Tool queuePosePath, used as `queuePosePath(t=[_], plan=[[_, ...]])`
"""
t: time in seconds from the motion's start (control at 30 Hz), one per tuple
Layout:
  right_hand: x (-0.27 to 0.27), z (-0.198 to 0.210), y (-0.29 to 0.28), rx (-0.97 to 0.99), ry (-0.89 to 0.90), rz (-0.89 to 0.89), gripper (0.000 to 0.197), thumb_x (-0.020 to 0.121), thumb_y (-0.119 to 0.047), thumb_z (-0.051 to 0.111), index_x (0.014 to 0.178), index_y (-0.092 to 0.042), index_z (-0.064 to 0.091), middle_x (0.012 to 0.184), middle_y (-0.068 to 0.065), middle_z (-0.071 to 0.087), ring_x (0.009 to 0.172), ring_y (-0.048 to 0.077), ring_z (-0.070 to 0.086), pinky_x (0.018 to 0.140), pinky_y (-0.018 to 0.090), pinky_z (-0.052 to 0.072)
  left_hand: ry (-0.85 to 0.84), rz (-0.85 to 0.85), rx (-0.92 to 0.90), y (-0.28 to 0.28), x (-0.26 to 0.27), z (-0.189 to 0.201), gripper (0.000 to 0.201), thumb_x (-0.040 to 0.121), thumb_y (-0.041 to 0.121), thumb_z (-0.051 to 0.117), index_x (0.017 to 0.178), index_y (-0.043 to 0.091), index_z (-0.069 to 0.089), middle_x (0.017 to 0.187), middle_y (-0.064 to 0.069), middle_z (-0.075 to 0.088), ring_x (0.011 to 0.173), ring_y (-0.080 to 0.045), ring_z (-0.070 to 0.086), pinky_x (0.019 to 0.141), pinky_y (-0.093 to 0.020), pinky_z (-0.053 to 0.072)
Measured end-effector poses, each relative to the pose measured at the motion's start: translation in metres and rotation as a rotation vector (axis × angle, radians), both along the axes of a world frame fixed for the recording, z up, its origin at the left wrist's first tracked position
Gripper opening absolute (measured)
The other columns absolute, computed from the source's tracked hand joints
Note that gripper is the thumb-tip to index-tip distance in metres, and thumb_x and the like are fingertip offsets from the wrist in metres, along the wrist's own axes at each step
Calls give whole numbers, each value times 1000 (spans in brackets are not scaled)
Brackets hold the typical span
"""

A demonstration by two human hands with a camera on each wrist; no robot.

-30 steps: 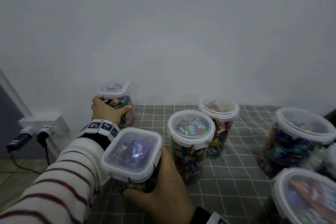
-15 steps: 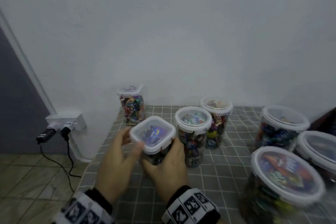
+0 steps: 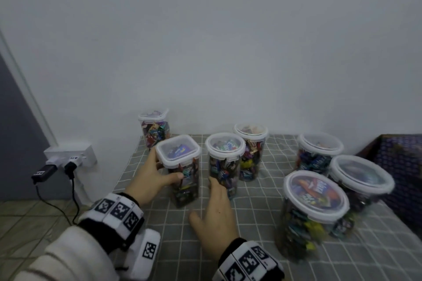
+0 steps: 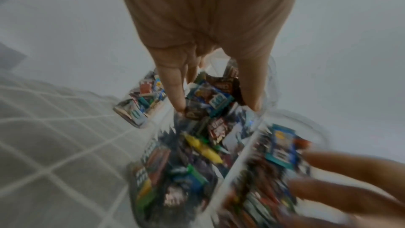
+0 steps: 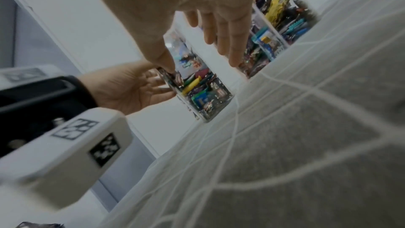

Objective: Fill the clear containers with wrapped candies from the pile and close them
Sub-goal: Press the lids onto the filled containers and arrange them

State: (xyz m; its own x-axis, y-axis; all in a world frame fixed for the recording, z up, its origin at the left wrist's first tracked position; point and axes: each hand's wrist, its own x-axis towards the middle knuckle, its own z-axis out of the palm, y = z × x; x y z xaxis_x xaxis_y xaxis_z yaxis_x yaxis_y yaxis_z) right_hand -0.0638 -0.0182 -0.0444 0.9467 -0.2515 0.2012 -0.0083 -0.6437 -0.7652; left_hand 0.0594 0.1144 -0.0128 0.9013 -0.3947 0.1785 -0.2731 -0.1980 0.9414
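A square clear container (image 3: 180, 159), lidded and full of wrapped candies, stands on the grey checked cloth (image 3: 251, 223) near the table's left edge. My left hand (image 3: 165, 170) grips it, thumb across the front and fingers round the far side. The left wrist view shows the same container (image 4: 197, 153), blurred, with my left hand (image 4: 214, 103) on it. My right hand (image 3: 212, 198) hovers open just right of it, fingers straight, one fingertip near a lidded round container (image 3: 225, 162). Seen from the right wrist, my right hand (image 5: 219, 41) spreads above the square container (image 5: 201, 93).
Another square container (image 3: 154, 130) stands at the back left corner. Several lidded round containers full of candies stand behind and to the right (image 3: 251, 143) (image 3: 315, 207) (image 3: 360, 178). A wall socket with plugs (image 3: 68, 155) is left of the table. A dark box (image 3: 399, 166) is at the right.
My left hand left the back corner container and came round the near square one. My right hand, which held that container, has let go and drawn back towards me.
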Motion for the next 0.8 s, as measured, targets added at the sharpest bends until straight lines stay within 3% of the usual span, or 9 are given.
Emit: queuePosePath(t=[0.1, 0.23, 0.37, 0.5, 0.63, 0.7, 0.8], plan=[[-7, 6, -4, -14, -37, -58, 81, 87, -25, 58, 148, -22, 5, 150, -5, 13, 139, 11, 17, 112, 19, 17, 35, -61, 24, 1, 19, 10, 78, 74, -7, 72, 136, 22, 34, 130, 4, 51, 123, -18, 48, 82, -15, 47], [1, 9, -19, -37, -159, -271, 79, 79, -20, 68, 143, -10, 23, 145, 7, 26, 135, 20, 26, 113, 30, 25, 14, -51, 110, -3, 24, 19, 73, 79, -1, 69, 135, 27, 31, 128, 4, 48, 123, -15, 45, 90, -25, 41], [22, 16, -40, 56, -140, -420, 85, 72, -17, 73, 141, -6, 26, 142, 12, 31, 131, 26, 29, 110, 39, 27, -102, 79, 186, -3, 17, 8, 71, 84, 12, 69, 143, 26, 31, 134, 4, 48, 122, -15, 46, 101, -31, 37], [40, 17, -50, 132, -76, -392, 97, 70, -23, 78, 145, -9, 19, 144, 12, 31, 133, 28, 30, 110, 38, 25, -147, 372, 284, -13, 1, -15, 50, 92, 19, 59, 139, 20, 42, 130, -5, 58, 119, -25, 55, 99, -38, 43], [50, 11, -52, 149, -58, -362, 102, 69, -23, 80, 147, -9, 14, 145, 12, 33, 132, 28, 33, 109, 38, 29, -54, 452, 78, -39, -16, -24, 86, 78, 17, 73, 146, 28, 22, 138, 0, 49, 123, -22, 51, 105, -43, 40], [53, 9, -54, 162, -51, -341, 103, 71, -23, 79, 147, -9, 11, 147, 13, 31, 133, 27, 32, 108, 35, 28, -8, 502, 53, -53, -12, -23, 103, 68, 19, 81, 148, 22, 16, 143, -7, 41, 127, -27, 45, 107, -44, 36], [55, 9, -58, 164, -52, -291, 103, 72, -22, 78, 147, -9, 9, 148, 12, 29, 134, 26, 32, 107, 31, 28, 46, 592, 72, -72, -3, -18, 109, 64, 20, 85, 147, 11, 14, 144, -15, 34, 130, -31, 38, 109, -42, 33]])
